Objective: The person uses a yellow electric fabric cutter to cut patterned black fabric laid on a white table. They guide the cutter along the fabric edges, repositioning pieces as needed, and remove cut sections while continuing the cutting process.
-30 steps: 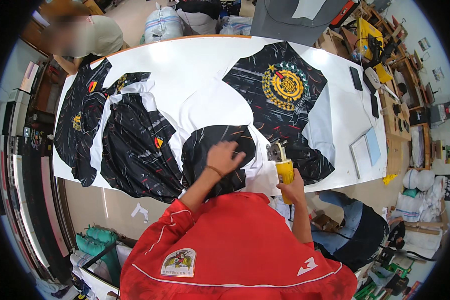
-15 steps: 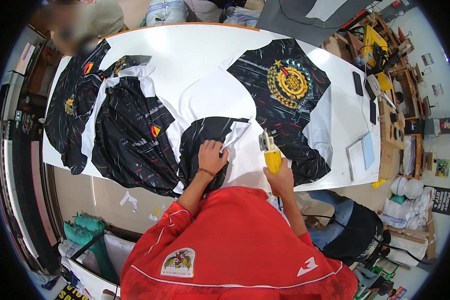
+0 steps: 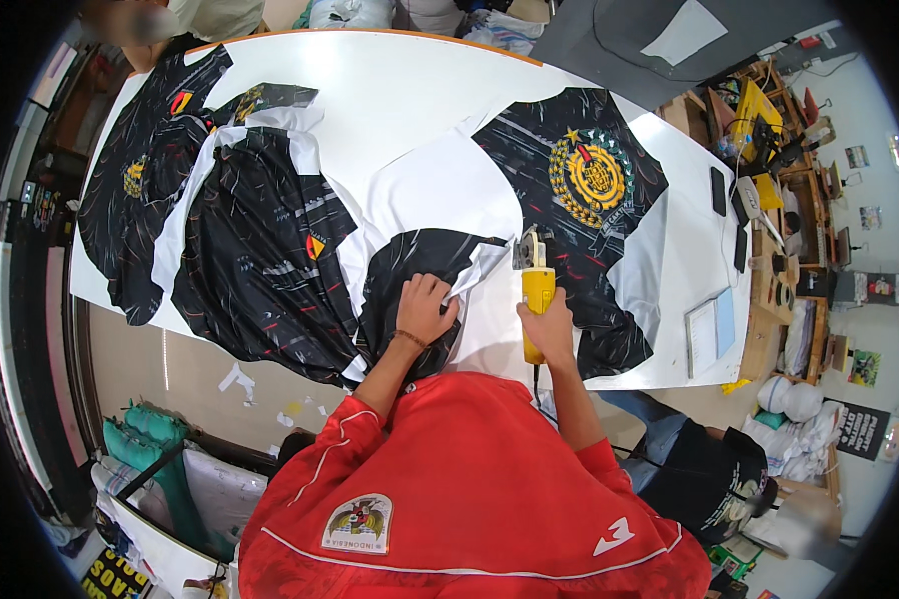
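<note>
My left hand [image 3: 429,307] lies on a black printed fabric piece [image 3: 402,263] with its fingers a little bent and pressed down, close to the white strip along that piece's right edge. My right hand [image 3: 548,326] grips the yellow body of an electric cloth cutter [image 3: 537,290], whose metal head points away from me over the white tabletop. Right beside the cutter's head spreads a black panel with a gold and green emblem [image 3: 587,180]. Bunched left of my left hand is a black printed garment piece with white edging [image 3: 255,240]. Whether the blade turns, I cannot tell.
Another black printed piece [image 3: 130,230] covers the left end of the white table [image 3: 410,75]. A notebook [image 3: 709,334] and dark phone-like objects [image 3: 719,192] lie on the right. One person stands at the far left corner; another [image 3: 704,469] is behind the near right edge.
The cutter has swung from tilted to nearly straight, and my right hand has shifted slightly left and nearer the cutter's middle. My left hand has stayed on the fabric.
</note>
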`<state>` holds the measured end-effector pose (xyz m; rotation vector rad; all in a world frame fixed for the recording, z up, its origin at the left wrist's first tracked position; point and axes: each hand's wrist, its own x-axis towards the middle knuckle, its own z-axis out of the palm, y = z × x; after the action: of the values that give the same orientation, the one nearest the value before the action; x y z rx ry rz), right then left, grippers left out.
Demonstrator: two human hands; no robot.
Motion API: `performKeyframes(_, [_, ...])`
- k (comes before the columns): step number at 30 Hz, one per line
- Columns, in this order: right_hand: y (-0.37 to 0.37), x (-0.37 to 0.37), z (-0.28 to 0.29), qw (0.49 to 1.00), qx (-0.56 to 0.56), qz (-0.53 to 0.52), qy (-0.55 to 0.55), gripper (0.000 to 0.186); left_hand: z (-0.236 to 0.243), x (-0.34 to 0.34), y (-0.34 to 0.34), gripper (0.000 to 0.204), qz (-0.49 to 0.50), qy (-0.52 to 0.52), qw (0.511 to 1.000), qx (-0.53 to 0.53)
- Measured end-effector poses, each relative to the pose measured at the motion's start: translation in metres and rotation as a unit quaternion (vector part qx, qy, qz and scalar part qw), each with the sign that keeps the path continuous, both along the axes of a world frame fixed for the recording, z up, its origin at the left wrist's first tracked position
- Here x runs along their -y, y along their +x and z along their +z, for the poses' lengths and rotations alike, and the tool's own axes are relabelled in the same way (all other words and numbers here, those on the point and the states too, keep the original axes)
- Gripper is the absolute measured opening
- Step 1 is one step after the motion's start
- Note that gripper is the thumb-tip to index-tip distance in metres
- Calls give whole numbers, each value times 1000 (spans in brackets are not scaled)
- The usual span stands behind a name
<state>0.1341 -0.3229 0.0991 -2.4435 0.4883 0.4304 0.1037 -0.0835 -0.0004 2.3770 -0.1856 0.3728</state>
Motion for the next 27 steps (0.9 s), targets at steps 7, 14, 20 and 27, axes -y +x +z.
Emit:
performKeyframes(7, [8, -6, 0, 999, 21, 0, -29, 58, 4, -1, -1, 18, 2, -1, 1000, -4])
performKeyframes(14, [15, -1, -6, 999, -10, 6, -38, 69, 5, -1, 0, 16, 3, -8, 1000, -2])
performKeyframes(20, [28, 10, -5, 998, -25, 23, -50, 70, 5, 0, 0, 16, 2, -7, 1000, 9])
performKeyframes(27, [52, 30, -14, 997, -6, 63, -42, 68, 5, 0, 1, 16, 1, 4, 1000, 2])
